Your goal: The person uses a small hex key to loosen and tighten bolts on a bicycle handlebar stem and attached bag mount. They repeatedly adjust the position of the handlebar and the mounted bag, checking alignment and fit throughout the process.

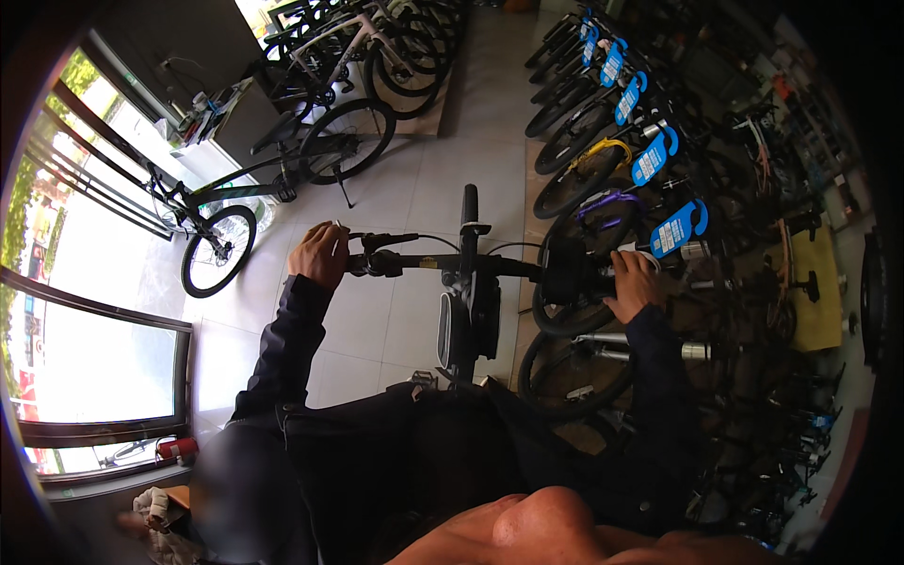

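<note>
A bicycle stands in front of my body, seen from above, its black handlebar [424, 262] running left to right. My left hand [318, 254] is closed round the bar's left end, beside a brake lever [379, 239]. At the other end, my right hand [637, 282] curls over the right grip; its palm side is hidden. A bulky black part [563, 271] sits on the bar just inside that hand. Beyond the bar the front tyre [470, 202] points straight ahead. Behind the stem, a dark bag with a pale edge [445, 330] lies along the frame.
To the right stands a close row of bicycles with blue hang tags [676, 229]; the nearest wheels [574, 377] come close to my right arm. Another bicycle [235, 193] is parked at the left near glass doors [104, 348]. More bicycles [363, 47] fill the back, beyond pale floor tiles [377, 169].
</note>
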